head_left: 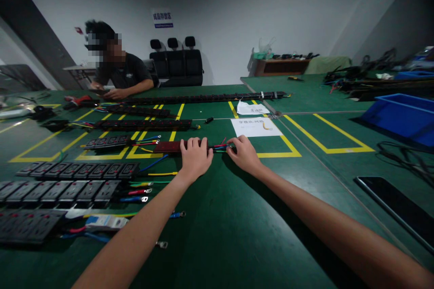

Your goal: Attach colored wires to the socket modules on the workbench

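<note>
A dark red socket strip [167, 146] lies flat on the green table [237, 216]. My left hand [194, 158] rests over its right end, fingers curled on it. Coloured wires [221, 146] stick out from that end. My right hand [243, 153] pinches these wires at their tips. A white paper sheet [255, 127] lies just beyond my right hand.
Rows of black socket modules [77, 170] with coloured leads lie at the left. Long black strips [203, 97] stretch across the far table. A person in a dark shirt [127, 74] sits at the far left. A blue bin [403, 117] and a black bar [396, 210] are at the right.
</note>
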Demonstrator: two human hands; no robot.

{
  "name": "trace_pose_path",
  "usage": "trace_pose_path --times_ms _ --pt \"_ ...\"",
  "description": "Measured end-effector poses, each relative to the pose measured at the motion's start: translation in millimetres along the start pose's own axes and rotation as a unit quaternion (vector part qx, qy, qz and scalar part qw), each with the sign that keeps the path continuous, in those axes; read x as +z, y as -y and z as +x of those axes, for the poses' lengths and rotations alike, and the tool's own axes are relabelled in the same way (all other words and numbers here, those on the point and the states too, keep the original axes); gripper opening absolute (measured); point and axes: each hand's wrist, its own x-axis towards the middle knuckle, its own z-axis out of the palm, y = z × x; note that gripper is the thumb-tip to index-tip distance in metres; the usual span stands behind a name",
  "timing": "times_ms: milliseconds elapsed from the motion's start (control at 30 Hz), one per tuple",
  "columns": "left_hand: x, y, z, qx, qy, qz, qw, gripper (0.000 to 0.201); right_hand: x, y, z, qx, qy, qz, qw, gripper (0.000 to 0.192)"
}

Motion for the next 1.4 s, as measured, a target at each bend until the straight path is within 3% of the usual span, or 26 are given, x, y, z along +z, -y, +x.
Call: trace_pose_path --times_ms 233,433,700,1400 --pt "-0.6 0.4 0.4 0.002 0.001 -0.007 1.000 0.048 -1.3 0.5 -0.4 -0.014 0.000 -0.020 1.000 0.023" --pt "-0.8 0.1 0.6 -0.001 0.002 -0.005 1.000 0.048 -1.7 1.9 -1.3 0.029 -0.002 -0.065 0.997 0.033" --pt "1.2 0.9 0.0 0.000 0.000 -0.009 1.000 0.048 -6.2 7.4 0.4 0.011 0.055 -0.089 0.994 0.023" --pt "-3.2 -0.6 0.7 -0.006 0.012 -0.011 1.000 0.048 -3.1 5.0 -0.6 -0.019 0.046 -0.112 0.992 0.021"
